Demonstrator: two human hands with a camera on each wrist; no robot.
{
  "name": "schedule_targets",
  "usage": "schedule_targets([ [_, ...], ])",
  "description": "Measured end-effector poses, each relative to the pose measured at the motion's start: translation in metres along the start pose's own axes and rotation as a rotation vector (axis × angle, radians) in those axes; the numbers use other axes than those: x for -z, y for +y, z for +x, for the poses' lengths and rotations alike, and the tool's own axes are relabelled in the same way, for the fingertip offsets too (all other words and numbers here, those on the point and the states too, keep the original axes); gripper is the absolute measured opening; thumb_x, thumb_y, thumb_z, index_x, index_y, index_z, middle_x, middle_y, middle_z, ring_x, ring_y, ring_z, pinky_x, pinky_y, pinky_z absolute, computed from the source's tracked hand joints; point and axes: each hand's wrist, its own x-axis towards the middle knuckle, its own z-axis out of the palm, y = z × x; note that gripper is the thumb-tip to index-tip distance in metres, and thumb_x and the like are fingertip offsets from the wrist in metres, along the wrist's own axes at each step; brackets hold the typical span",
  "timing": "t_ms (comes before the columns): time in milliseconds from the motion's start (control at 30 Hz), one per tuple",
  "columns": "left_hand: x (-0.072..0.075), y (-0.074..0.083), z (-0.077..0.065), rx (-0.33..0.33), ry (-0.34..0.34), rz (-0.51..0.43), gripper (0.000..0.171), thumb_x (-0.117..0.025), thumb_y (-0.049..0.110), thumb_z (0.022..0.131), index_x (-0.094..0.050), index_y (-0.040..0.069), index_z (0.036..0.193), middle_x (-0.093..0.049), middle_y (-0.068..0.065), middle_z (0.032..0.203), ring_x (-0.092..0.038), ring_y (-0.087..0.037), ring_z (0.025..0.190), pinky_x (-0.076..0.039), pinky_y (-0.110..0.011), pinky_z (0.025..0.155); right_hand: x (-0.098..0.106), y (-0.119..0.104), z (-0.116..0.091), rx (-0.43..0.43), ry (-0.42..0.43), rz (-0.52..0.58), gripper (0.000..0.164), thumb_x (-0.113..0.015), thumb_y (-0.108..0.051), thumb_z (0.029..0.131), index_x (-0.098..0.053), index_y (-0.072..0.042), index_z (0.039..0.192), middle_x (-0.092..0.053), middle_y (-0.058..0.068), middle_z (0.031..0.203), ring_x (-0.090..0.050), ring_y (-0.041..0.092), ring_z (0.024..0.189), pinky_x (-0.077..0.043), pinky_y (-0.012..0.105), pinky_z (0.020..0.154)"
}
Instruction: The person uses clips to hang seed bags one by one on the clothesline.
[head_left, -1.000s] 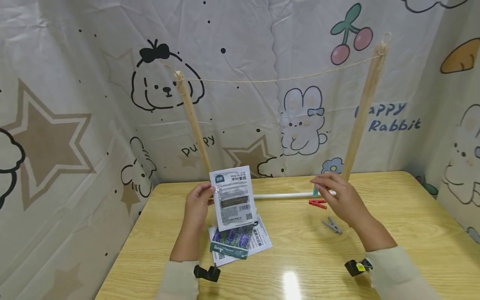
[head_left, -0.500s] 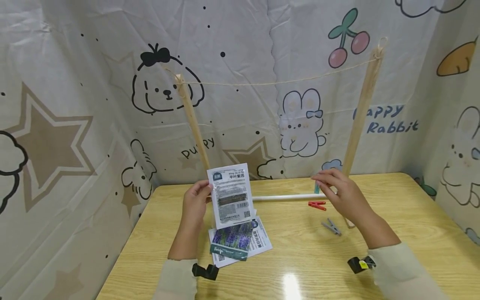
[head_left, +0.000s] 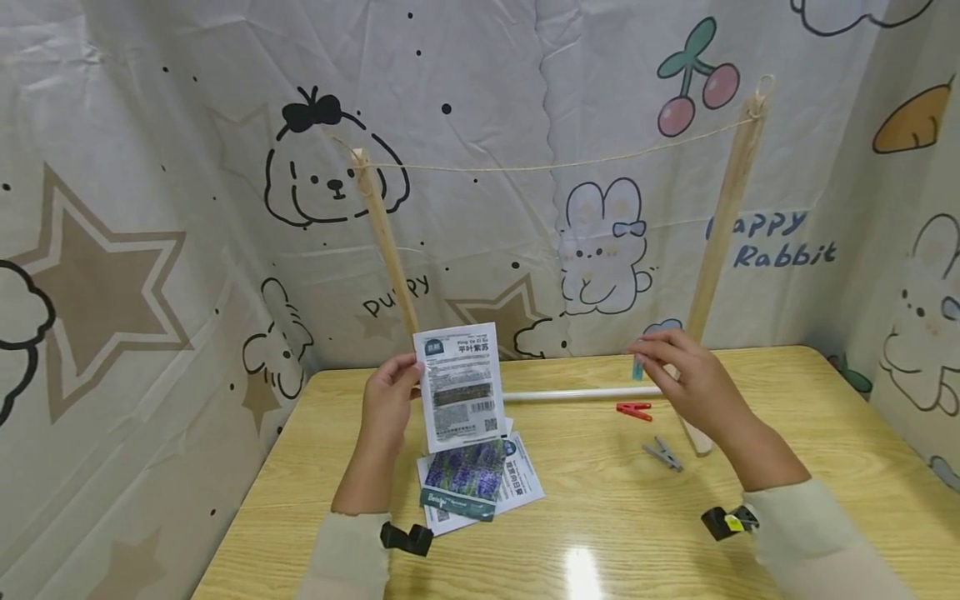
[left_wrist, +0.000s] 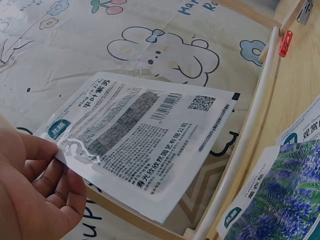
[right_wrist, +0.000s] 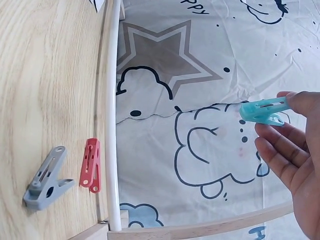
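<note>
My left hand (head_left: 387, 398) pinches a white seed packet (head_left: 461, 387) by its left edge, its printed back turned toward me. In the left wrist view, thumb and fingers (left_wrist: 42, 172) grip the packet's (left_wrist: 145, 135) corner area. My right hand (head_left: 693, 379) holds a teal clothespin (right_wrist: 265, 111) between thumb and fingers, above the table's far right part. On the table below it lie a red clothespin (head_left: 634, 411) and a grey clothespin (head_left: 663, 454). Under the held packet, a purple-flower seed packet (head_left: 463, 482) lies over another white packet (head_left: 522, 477).
A thin string (head_left: 555, 168) spans two wooden posts, the left post (head_left: 386, 242) and the right post (head_left: 726, 225). A white rod (head_left: 573, 395) joins them low down across the wooden table (head_left: 600, 517). A printed cloth (head_left: 487, 83) hangs behind.
The held packet and left hand have shifted slightly up and left. My right hand has moved a little right and up with the teal clothespin.
</note>
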Motion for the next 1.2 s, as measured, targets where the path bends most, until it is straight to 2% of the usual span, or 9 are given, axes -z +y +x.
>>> schedule_targets([
  [67, 0.0, 0.001, 0.0, 0.001, -0.003, 0.002, 0.025, -0.057, 0.019, 0.102, -0.067, 0.008, 0.123, -0.069, -0.009, 0.117, -0.061, -0.018, 0.1, -0.052, -0.035, 0.09, 0.001, -0.001, 0.001, 0.0, -0.001, -0.003, 0.027, -0.072, 0.001, 0.09, -0.075, -0.013, 0.113, -0.065, 0.004, 0.114, -0.062, 0.018, 0.098, -0.045, 0.01, 0.072],
  [233, 0.0, 0.004, 0.001, -0.013, -0.005, -0.014, 0.025, -0.057, 0.018, 0.102, -0.066, 0.006, 0.123, -0.069, -0.009, 0.114, -0.061, -0.017, 0.098, -0.052, -0.031, 0.085, 0.005, -0.004, 0.005, 0.006, 0.0, -0.024, 0.027, -0.072, 0.0, 0.09, -0.075, -0.014, 0.113, -0.066, 0.004, 0.114, -0.062, 0.019, 0.099, -0.052, 0.022, 0.069],
  [300, 0.0, 0.005, 0.001, -0.026, -0.004, -0.018, 0.025, -0.057, 0.017, 0.102, -0.066, 0.005, 0.123, -0.069, -0.008, 0.112, -0.061, -0.017, 0.096, -0.052, -0.03, 0.084, 0.006, -0.004, 0.007, 0.013, 0.001, -0.026, 0.027, -0.073, 0.0, 0.089, -0.075, -0.014, 0.112, -0.066, 0.004, 0.114, -0.062, 0.019, 0.1, -0.053, 0.023, 0.07],
  [467, 0.0, 0.006, 0.002, -0.047, -0.002, -0.023, 0.024, -0.056, 0.015, 0.103, -0.067, 0.005, 0.122, -0.069, -0.008, 0.111, -0.061, -0.017, 0.095, -0.052, -0.029, 0.082, 0.009, -0.005, 0.011, 0.031, 0.015, -0.025, 0.028, -0.073, 0.002, 0.088, -0.076, -0.013, 0.112, -0.066, 0.005, 0.112, -0.063, 0.018, 0.097, -0.047, 0.013, 0.077],
  [733, -0.001, 0.008, 0.002, -0.041, -0.012, -0.049, 0.025, -0.056, 0.015, 0.103, -0.066, 0.005, 0.123, -0.067, -0.011, 0.117, -0.061, -0.018, 0.099, -0.053, -0.033, 0.086, 0.01, -0.01, 0.02, 0.052, 0.021, 0.001, 0.027, -0.072, 0.003, 0.088, -0.076, -0.01, 0.112, -0.067, 0.005, 0.11, -0.062, 0.02, 0.1, -0.042, 0.006, 0.081],
  [1000, 0.0, 0.011, 0.002, -0.032, 0.0, -0.048, 0.025, -0.056, 0.015, 0.103, -0.065, 0.006, 0.125, -0.067, -0.011, 0.118, -0.061, -0.019, 0.099, -0.052, -0.038, 0.09, 0.011, -0.013, 0.026, 0.057, 0.014, -0.002, 0.028, -0.073, 0.003, 0.088, -0.076, -0.012, 0.112, -0.067, 0.005, 0.112, -0.063, 0.019, 0.099, -0.042, 0.004, 0.082],
  [1200, 0.001, 0.014, 0.004, -0.03, -0.013, -0.05, 0.025, -0.057, 0.018, 0.103, -0.065, 0.009, 0.125, -0.067, -0.009, 0.12, -0.061, -0.02, 0.102, -0.052, -0.031, 0.086, 0.017, -0.018, 0.032, 0.089, 0.022, -0.016, 0.028, -0.074, 0.004, 0.086, -0.076, -0.01, 0.11, -0.067, 0.006, 0.108, -0.062, 0.018, 0.096, -0.042, 0.004, 0.08],
])
